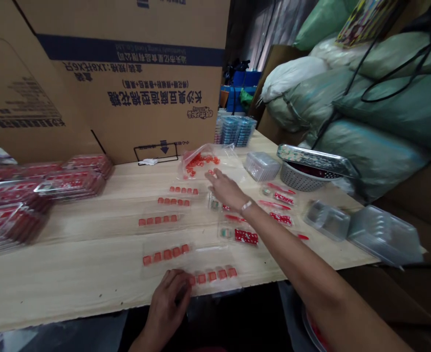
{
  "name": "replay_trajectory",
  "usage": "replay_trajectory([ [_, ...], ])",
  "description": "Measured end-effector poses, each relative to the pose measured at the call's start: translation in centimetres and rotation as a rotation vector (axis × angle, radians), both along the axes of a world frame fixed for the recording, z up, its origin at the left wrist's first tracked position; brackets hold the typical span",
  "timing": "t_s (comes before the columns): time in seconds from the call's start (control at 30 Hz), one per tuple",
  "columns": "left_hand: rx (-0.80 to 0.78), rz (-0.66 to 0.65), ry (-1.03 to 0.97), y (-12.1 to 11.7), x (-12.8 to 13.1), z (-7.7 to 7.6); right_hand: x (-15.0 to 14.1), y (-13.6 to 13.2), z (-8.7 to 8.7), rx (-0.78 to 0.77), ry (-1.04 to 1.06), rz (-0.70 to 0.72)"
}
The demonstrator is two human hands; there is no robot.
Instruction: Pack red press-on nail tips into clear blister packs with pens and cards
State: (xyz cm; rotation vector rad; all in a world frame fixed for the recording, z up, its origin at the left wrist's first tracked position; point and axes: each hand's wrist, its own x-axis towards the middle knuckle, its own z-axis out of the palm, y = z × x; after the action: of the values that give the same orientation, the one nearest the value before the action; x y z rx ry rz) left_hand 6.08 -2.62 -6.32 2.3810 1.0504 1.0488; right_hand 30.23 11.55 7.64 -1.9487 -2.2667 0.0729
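Note:
My left hand [169,296] is at the table's front edge, its thumb and fingers bent together on the leftmost small red cube in the nearest row of red cubes [211,276]. That row sits in a clear plastic tray. My right hand [227,189] stretches forward, fingers extended, its tips beside loose red cubes at the mouth of a clear plastic bag [230,159]. More red cubes [203,160] lie inside the bag. Further trays hold rows of red cubes [167,253] between the bag and my left hand. Under my right forearm lie red dotted packets [246,237].
Stacks of red-printed clear packs [72,181] stand at the left. A large cardboard box [157,107] rises behind the table. To the right are stacked clear trays [262,166], a grey basket [299,177] with a metal tray [316,159] on it, and clear containers [384,234].

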Motion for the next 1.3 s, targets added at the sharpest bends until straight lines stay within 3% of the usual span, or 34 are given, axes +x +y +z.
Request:
replay_trajectory([
  [0.07, 0.031, 0.017, -0.011, 0.0, 0.0, -0.3, -1.0, -4.6, -2.6, 0.036, 0.064, 0.171],
  [0.17, 0.036, 0.024, -0.013, 0.0, 0.0, -0.6, -3.0, -11.8, -8.2, 0.003, 0.175, 0.446],
  [0.23, 0.032, 0.027, -0.010, 0.1, 0.1, -0.6, -4.4, -15.1, -11.2, 0.085, 0.253, 0.389],
  [0.3, 0.038, 0.029, -0.013, 0.3, 0.2, -0.5, -5.3, -16.6, -12.7, 0.163, 0.304, 0.320],
  [0.4, 0.038, 0.028, -0.015, 0.6, 0.4, -0.1, -5.1, -16.7, -12.6, 0.224, 0.375, 0.301],
  [0.53, -0.009, 0.021, 0.008, 0.6, -0.1, 0.4, -1.1, -16.4, -12.0, 0.378, 0.381, 0.192],
  [0.63, -0.004, 0.037, 0.034, 0.1, -1.0, 0.4, 2.6, -16.3, -13.1, 0.418, 0.253, 0.038],
  [0.73, 0.085, 0.087, 0.100, -0.7, -2.1, 0.1, 4.2, -16.2, -14.6, 0.354, 0.166, 0.016],
  [0.83, 0.185, 0.050, 0.210, -1.4, -3.0, 0.0, 3.7, -16.3, -15.2, 0.314, 0.172, 0.052],
  [0.97, 0.190, -0.065, 0.306, -1.7, -3.4, 0.2, 2.7, -17.3, -14.4, 0.339, 0.243, 0.108],
  [1.07, 0.163, -0.085, 0.324, -1.8, -3.3, 0.5, 2.2, -19.1, -13.4, 0.315, 0.304, 0.271],
  [1.17, 0.139, -0.074, 0.333, -1.8, -3.2, 0.7, 1.1, -21.0, -13.2, 0.149, 0.288, 0.489],
  [1.23, 0.157, -0.095, 0.349, -1.7, -3.2, 0.7, 0.3, -21.7, -13.7, 0.119, 0.263, 0.538],
  [1.3, 0.216, -0.144, 0.384, -1.6, -3.3, 0.6, -0.1, -21.9, -14.4, 0.192, 0.262, 0.507],
])
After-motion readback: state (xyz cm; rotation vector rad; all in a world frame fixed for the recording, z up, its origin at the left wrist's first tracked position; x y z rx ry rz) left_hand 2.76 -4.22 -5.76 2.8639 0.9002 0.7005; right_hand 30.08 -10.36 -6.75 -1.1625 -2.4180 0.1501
